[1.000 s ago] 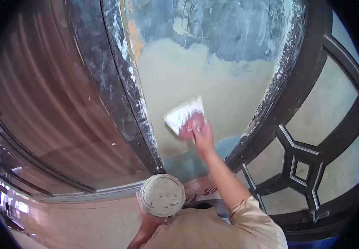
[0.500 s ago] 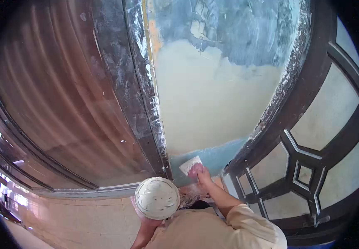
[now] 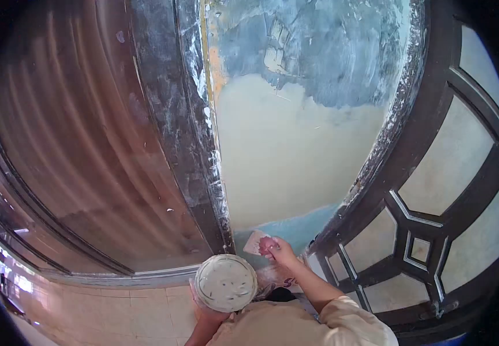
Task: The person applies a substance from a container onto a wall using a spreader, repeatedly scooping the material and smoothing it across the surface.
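Note:
My left hand (image 3: 204, 308) supports a round tub of off-white putty (image 3: 226, 282) from its side and underneath, most of its fingers hidden by the tub. Dark flecks mark the putty's surface. In my right hand (image 3: 283, 254), fingers wrapped round it, is a putty knife (image 3: 255, 243) with a wide, putty-smeared blade and a reddish grip. The blade overlaps the bare bluish strip at the bottom of the wall panel (image 3: 295, 222), a little above and right of the tub. Smooth cream putty (image 3: 301, 161) covers the panel's middle.
A brown curtain (image 3: 88, 144) hangs behind glass on the left. Between it and the panel stands a paint-stained dark frame (image 3: 186, 115). On the right is a dark door (image 3: 399, 190) with pale panes. Below lies a tiled floor (image 3: 139, 311), with a printed bag (image 3: 278, 278) near my body.
The putty knife has moved slightly left and down, its blade turned. The tub has shifted a little right and down, its top facing me more fully. The wall sits lower in view.

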A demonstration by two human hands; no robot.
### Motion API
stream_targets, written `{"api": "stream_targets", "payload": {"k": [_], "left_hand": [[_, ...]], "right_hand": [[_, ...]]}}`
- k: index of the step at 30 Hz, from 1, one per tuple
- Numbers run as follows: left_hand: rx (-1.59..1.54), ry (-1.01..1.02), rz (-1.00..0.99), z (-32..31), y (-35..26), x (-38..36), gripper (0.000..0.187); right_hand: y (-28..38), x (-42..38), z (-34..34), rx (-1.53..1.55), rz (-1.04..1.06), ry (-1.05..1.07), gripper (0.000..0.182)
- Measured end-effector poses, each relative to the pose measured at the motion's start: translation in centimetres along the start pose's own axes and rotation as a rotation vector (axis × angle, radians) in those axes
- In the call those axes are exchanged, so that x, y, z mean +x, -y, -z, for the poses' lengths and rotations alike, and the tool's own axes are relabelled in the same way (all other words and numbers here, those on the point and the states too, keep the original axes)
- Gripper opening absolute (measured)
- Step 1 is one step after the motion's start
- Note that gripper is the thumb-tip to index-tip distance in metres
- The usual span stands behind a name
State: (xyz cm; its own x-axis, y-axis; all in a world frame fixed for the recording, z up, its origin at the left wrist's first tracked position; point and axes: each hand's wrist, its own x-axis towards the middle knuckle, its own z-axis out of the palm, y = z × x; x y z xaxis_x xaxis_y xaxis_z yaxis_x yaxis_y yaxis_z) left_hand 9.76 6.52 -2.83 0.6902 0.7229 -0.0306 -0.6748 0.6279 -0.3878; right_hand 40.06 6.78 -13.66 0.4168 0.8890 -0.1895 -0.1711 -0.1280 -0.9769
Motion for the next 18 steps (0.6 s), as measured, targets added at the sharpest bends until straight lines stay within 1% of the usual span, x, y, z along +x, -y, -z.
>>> {"api": "stream_targets", "payload": {"k": [2, 3, 5, 6, 7, 8, 9, 11, 12, 14, 15, 16, 18], "left_hand": [[0.019, 0.001, -0.004, 0.7, -0.4, -0.7, 0.088], [0.027, 0.002, -0.006, 1.1, -0.9, -1.2, 0.088], [0.044, 0.004, -0.007, 0.7, -0.5, -0.8, 0.087], [0.054, 0.008, -0.006, 0.9, 0.1, -0.1, 0.087], [0.063, 0.011, -0.006, 0.8, 0.4, 0.3, 0.087], [0.071, 0.015, -0.006, 1.1, -0.1, 0.0, 0.087], [0.079, 0.017, -0.007, 1.1, -0.5, -0.1, 0.087], [0.095, 0.022, -0.01, 2.2, -1.3, -1.1, 0.087], [0.103, 0.026, -0.012, 2.7, -1.5, -1.6, 0.087], [0.118, 0.033, -0.015, 3.8, -2.0, -2.2, 0.087], [0.127, 0.039, -0.017, 2.6, -1.1, -0.6, 0.087], [0.135, 0.045, -0.018, 1.3, -0.2, 0.9, 0.087], [0.151, 0.043, -0.021, 1.7, -0.1, 0.7, 0.086]], "right_hand": [[1.8, 0.3, 0.4, -0.661, 0.374, -0.08, 0.018], [3.0, 0.2, 0.4, -0.664, 0.375, -0.081, 0.018], [6.7, -0.6, -0.3, -0.935, 0.498, -0.177, 0.016], [7.6, -0.5, -0.4, -0.938, 0.502, -0.181, 0.016], [8.4, -0.4, -0.4, -1.008, 0.549, -0.213, 0.015], [9.1, -0.2, -0.4, -1.08, 0.596, -0.245, 0.014], [10.0, 0.0, -0.5, -1.083, 0.599, -0.246, 0.014], [11.7, 0.6, -0.7, -1.297, 0.814, -0.258, 0.013], [12.1, 1.1, -0.7, -1.3, 0.818, -0.26, 0.013], [12.8, 2.3, -0.8, -1.432, 0.921, -0.25, 0.009], [13.9, 2.7, -1.1, -1.436, 0.928, -0.252, 0.009], [15.4, 3.1, -1.3, -1.524, 0.945, -0.247, 0.009], [19.8, 3.4, -2.1, -1.679, 0.957, -0.252, 0.008]]}}
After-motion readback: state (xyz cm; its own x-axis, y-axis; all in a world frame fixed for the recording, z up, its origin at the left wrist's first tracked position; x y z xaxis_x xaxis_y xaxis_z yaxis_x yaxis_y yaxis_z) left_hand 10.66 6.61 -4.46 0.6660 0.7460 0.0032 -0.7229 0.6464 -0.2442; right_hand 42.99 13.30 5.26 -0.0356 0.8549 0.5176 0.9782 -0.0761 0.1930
